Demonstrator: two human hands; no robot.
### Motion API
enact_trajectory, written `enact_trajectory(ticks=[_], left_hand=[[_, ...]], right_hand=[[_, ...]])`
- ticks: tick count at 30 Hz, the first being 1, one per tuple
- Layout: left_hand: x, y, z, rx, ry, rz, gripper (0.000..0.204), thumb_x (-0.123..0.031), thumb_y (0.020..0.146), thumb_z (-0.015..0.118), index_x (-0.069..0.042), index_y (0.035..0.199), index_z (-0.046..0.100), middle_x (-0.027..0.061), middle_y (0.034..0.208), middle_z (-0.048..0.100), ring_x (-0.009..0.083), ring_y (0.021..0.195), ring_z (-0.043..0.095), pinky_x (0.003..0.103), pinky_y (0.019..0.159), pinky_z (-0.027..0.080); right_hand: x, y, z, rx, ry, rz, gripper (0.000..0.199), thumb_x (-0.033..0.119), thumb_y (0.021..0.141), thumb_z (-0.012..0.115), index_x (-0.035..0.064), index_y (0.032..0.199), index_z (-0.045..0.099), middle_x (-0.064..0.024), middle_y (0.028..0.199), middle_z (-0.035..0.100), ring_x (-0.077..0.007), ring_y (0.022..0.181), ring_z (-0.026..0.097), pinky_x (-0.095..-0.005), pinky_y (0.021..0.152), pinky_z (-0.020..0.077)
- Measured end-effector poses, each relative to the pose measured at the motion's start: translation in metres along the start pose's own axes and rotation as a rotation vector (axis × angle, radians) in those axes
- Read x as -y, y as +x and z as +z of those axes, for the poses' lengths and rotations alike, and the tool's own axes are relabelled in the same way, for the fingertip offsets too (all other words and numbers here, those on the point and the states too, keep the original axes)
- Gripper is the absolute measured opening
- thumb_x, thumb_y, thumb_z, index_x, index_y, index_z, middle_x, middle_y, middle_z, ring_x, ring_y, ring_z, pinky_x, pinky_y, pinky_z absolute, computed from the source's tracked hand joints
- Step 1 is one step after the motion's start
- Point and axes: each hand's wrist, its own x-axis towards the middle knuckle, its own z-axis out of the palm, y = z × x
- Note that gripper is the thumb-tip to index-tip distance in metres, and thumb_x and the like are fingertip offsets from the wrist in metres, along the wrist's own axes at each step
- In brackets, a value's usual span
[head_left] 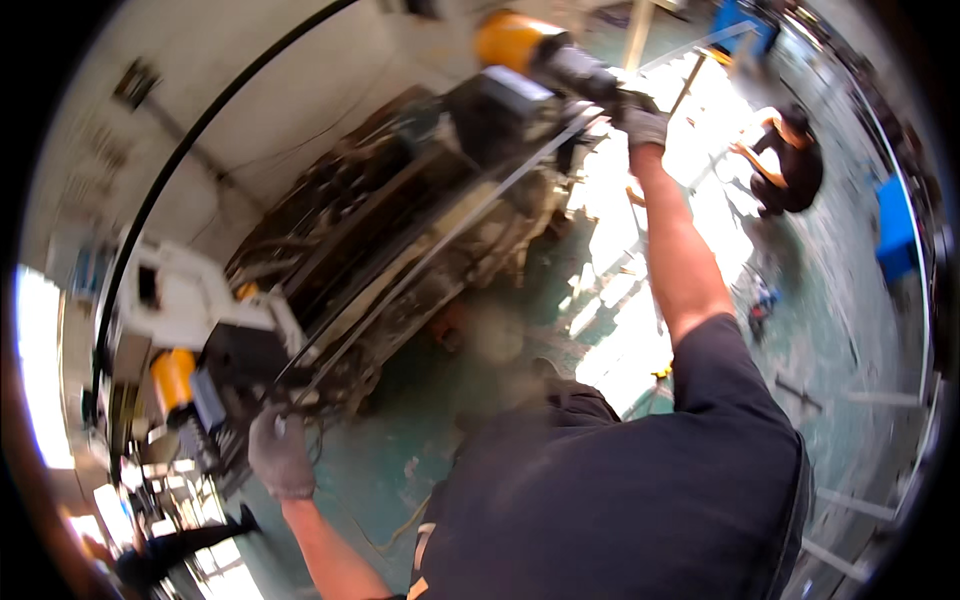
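Note:
A long, thin metal bar runs slantwise across the front of a large, grimy machine. My left hand, in a grey work glove, is closed at the bar's near-left end; its fingertips are partly hidden. At the far-right end, my right hand wears a similar glove and appears closed around the bar, blurred by motion. Just beyond that hand is a yellow-and-grey motor. A second yellow motor sits on the machine close to my left hand.
One person crouches on the sunlit green floor to the right. Another person's leg shows at lower left. A black hose or cable arches over the left side. Blue bins stand at the far right beside metal framing.

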Motion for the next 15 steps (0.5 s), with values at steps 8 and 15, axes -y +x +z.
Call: enact_trajectory(ticks=[8,15], left_hand=[[0.088,0.005,-0.086,0.057,0.148,-0.219,0.035,-0.033,0.086,0.076,-0.006,0.108,0.078,0.0192,0.108,0.075,0.0401,0.105,0.070,0.045,0.093,0.055],[0.192,-0.009,-0.147,0.017,0.115,-0.350,0.039,-0.035,0.086,0.074,-0.007,0.113,0.078,0.0199,0.112,0.075,0.0394,0.109,0.070,0.045,0.096,0.055]], right_hand=[[-0.040,0.028,-0.005,0.068,0.276,0.452,0.034,0.043,0.108,0.061,0.0145,0.117,0.077,-0.0015,0.103,0.078,-0.0154,0.094,0.071,-0.0307,0.084,0.0572],[-0.052,0.062,0.011,0.177,0.413,0.508,0.039,0.042,0.114,0.052,0.0130,0.131,0.072,-0.0020,0.107,0.073,-0.0142,0.094,0.068,-0.0266,0.087,0.0535]])
